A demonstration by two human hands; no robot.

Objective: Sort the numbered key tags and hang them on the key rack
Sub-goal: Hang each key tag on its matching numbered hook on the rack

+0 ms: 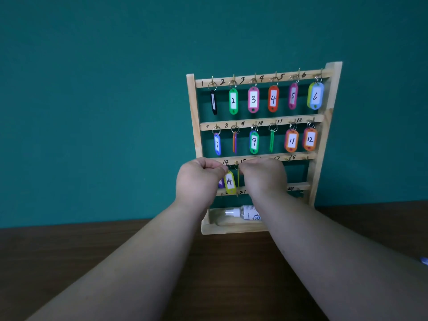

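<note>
Seen from my head, looking forward and down: a wooden key rack (192,117) stands on a dark bench (220,274) against a teal wall. Coloured tags (253,99) fill its top two rails, one under each hook. Both my bare arms reach to the third rail. My left hand (199,179) has its fingers curled, pinching the ring above the yellow tag (229,181) numbered 14. My right hand (264,177), fingers curled together, pinches the top of an edge-on tag (238,179) just beside it, below the written 15. A spray bottle (245,213) lies in the rack's bottom tray.
</note>
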